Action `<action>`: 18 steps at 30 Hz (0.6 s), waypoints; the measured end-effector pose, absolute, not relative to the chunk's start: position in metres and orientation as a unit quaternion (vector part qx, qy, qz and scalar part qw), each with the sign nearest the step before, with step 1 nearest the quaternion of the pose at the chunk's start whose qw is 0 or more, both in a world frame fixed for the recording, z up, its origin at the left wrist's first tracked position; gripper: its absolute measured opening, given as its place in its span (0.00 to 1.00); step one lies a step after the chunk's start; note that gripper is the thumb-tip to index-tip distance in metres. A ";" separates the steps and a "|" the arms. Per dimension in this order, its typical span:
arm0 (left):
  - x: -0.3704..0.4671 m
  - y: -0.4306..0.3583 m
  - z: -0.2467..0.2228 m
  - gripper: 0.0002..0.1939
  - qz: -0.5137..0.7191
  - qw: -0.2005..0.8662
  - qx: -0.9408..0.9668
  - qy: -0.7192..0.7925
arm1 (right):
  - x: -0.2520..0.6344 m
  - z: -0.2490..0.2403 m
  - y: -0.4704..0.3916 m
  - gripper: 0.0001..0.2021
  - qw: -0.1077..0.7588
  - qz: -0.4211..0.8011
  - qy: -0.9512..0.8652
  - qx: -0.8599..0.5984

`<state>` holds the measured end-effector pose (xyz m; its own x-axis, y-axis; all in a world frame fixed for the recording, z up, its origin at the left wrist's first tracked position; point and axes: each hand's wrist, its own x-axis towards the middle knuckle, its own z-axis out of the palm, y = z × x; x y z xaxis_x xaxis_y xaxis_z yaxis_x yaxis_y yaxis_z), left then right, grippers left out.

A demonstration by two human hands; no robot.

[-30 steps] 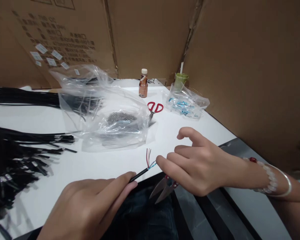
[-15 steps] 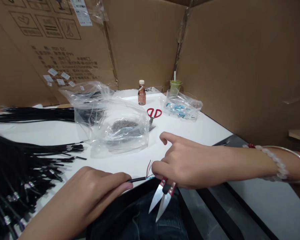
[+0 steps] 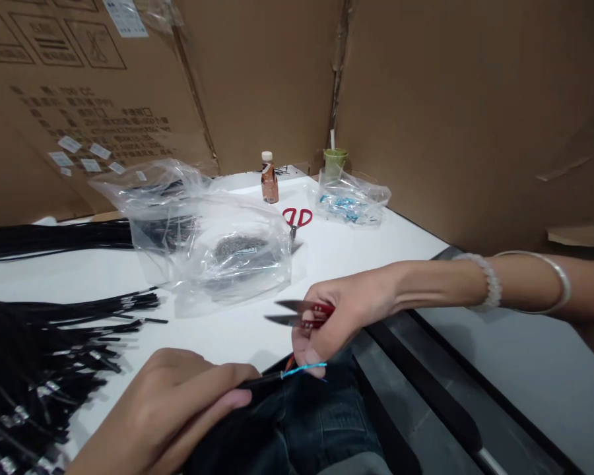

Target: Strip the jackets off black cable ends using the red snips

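My left hand (image 3: 183, 402) pinches a black cable (image 3: 264, 380) between thumb and fingers, low in front of my lap. From the cable's end a bright blue strand (image 3: 304, 368) sticks out to the right, with a bit of orange showing beside it. My right hand (image 3: 341, 310) is curled round red-handled thread snips (image 3: 297, 314), whose two blades point left and stand apart. The thumb and fingertips of that hand are at the strands; whether they pinch any of them I cannot tell.
Bundles of black cables (image 3: 34, 369) lie at the left. A clear plastic bag (image 3: 218, 264) sits mid-table, with red-handled scissors (image 3: 296, 221) behind it. Further back are a bottle (image 3: 269, 181), a green cup (image 3: 334, 162) and a bag of blue bits (image 3: 349, 206). Cardboard walls (image 3: 450, 119) enclose the table.
My right hand has turned over, so the snips now point left instead of down. Its fingertips have moved to the strands, and the blue one is spread out. The view has shifted slightly right.
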<state>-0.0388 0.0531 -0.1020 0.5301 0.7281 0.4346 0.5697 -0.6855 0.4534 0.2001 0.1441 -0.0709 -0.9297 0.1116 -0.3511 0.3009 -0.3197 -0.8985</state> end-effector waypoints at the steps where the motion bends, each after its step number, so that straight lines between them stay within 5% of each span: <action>1: -0.041 0.056 -0.100 0.09 0.309 0.144 0.870 0.356 | 0.199 -0.075 0.145 0.02 0.044 -0.817 0.551 0.165; 6: -0.041 0.063 -0.104 0.11 0.375 0.206 0.831 0.354 | 0.187 -0.089 0.146 0.06 -0.054 -0.883 0.460 0.075; 12: -0.040 0.062 -0.127 0.20 0.400 0.391 0.743 0.368 | 0.172 -0.090 0.147 0.12 -0.175 -0.828 0.527 0.078; 18: -0.028 0.051 -0.112 0.11 0.413 0.138 0.786 0.439 | 0.178 -0.074 0.142 0.04 -0.317 -0.604 0.719 0.134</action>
<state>-0.0278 0.0508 -0.1122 0.2725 0.8040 0.5285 0.5766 -0.5762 0.5792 0.1775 0.1423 -0.0743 -0.7637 0.5747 0.2940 -0.1903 0.2348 -0.9532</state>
